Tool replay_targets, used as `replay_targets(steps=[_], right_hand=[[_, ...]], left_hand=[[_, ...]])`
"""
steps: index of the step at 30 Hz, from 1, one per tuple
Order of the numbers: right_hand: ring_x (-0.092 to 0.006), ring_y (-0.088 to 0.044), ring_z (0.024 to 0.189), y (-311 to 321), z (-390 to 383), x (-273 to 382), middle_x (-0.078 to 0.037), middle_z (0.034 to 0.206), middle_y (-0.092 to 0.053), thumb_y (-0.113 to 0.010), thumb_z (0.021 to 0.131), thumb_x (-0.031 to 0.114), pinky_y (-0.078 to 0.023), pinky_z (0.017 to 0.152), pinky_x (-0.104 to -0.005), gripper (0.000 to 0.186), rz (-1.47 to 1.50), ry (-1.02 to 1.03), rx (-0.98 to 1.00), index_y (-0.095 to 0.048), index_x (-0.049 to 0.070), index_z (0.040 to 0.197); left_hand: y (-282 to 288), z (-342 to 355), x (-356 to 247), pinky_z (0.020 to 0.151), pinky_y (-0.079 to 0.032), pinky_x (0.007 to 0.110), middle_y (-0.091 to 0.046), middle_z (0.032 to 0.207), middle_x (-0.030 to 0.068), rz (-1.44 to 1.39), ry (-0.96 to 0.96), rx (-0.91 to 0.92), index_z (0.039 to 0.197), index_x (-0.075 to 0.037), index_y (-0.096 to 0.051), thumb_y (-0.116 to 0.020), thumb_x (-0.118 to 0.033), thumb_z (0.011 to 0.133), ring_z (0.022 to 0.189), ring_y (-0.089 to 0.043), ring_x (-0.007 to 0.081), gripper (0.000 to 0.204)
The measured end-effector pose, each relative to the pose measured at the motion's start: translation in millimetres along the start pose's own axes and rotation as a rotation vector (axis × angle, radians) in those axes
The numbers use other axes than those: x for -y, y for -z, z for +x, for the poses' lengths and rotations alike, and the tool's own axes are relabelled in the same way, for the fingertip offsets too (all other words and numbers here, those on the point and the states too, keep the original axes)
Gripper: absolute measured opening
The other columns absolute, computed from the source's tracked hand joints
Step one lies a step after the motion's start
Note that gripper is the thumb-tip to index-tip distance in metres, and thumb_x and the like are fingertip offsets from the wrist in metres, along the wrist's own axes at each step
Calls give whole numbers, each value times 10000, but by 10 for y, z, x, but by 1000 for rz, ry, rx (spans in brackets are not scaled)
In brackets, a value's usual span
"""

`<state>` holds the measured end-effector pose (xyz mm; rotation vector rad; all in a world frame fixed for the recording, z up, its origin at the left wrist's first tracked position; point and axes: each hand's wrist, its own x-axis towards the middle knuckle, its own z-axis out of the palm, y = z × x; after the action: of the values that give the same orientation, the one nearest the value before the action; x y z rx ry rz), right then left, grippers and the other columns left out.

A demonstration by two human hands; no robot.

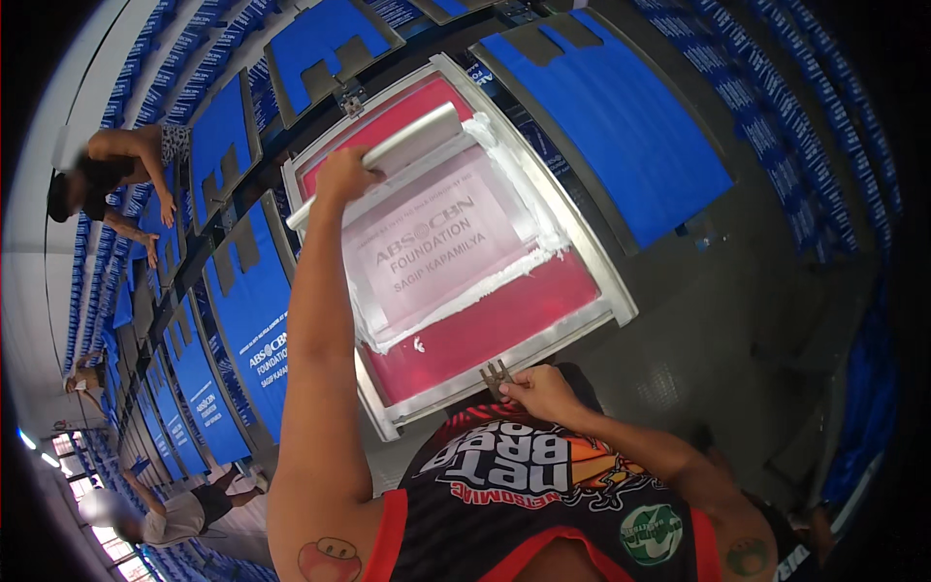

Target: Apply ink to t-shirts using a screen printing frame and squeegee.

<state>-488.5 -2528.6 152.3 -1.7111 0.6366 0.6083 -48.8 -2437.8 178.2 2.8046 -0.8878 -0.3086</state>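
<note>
My left hand (346, 177) grips a long silver squeegee (415, 134) slanted across the upper part of a screen printing frame (622, 296). The frame has red mesh (485, 302), with a pale stencilled panel of lettering (436, 221) bordered by thick white ink (549, 238). At the frame's near edge, my right hand (530, 391) is closed on a small metal piece with prongs (494, 374).
Blue fabric pieces (612, 126) lie on dark boards around the frame, some printed white. Rows of printed blue strips (776, 145) line both sides. One person (126, 165) bends over the boards at upper left; another (184, 514) is at lower left.
</note>
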Motion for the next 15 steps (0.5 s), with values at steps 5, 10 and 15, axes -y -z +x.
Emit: replay_targets(steps=[5,10,15], right_hand=[[-124,-673,648,68,-222,255,-89,747,-708,-614,880,187,-513,624,-251,237,270,154,56,-691,-35,899],[-140,-675,636,-104,94,-162,-98,717,-703,-625,857,191,-519,625,-263,235,150,172,2,-700,-31,843],[-140,-679,633,-99,186,-269,-100,726,-707,-628,855,186,-523,624,-262,217,87,143,15,-709,-15,849]], left_hand=[[127,-22,-56,775,-506,421,-693,927,135,69,-46,-26,1009,-161,-705,-802,-352,642,870,-657,319,425],[-224,-642,-231,822,-515,444,-690,997,116,84,61,-30,1109,-250,-675,-760,-323,703,941,-649,322,422],[-902,-1930,-877,644,-504,465,-641,847,76,92,-27,-207,1041,-198,-661,-564,-122,800,771,-638,295,270]])
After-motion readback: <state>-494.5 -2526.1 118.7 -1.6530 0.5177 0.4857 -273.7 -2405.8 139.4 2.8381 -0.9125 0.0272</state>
